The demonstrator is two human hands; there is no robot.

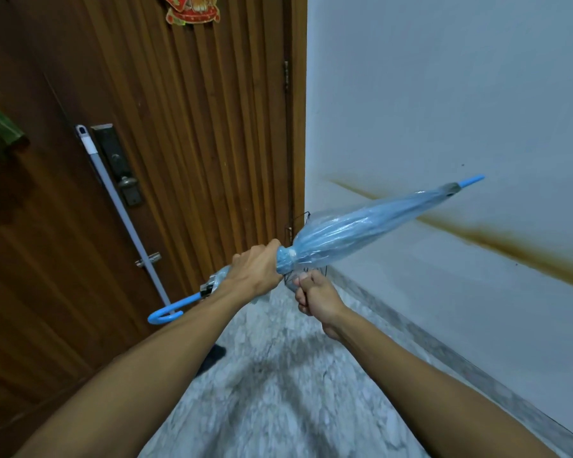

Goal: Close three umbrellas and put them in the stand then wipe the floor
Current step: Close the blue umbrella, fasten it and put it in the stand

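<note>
The fingers of the left hand are curled tight around the umbrella just below its gathered canopy, and the fingers of the right hand are curled too, pinching what seems to be the strap under the canopy, though I cannot see the strap clearly. Going from the left: a mop handle leans on the door, then comes the blue hook handle of the umbrella, low and near the door. The umbrella is held in the air over the floor, tilted, with its tip up and to the right, close to the wall. Behind the hands a wire stand sits in the corner by the door edge, mostly hidden. I judge the canopy is closed but not yet fastened. If the right hand lets go of the strap too early, the folds can spring loose again. The tip may also scrape the wall if the umbrella swings while it is turned toward the stand.
</note>
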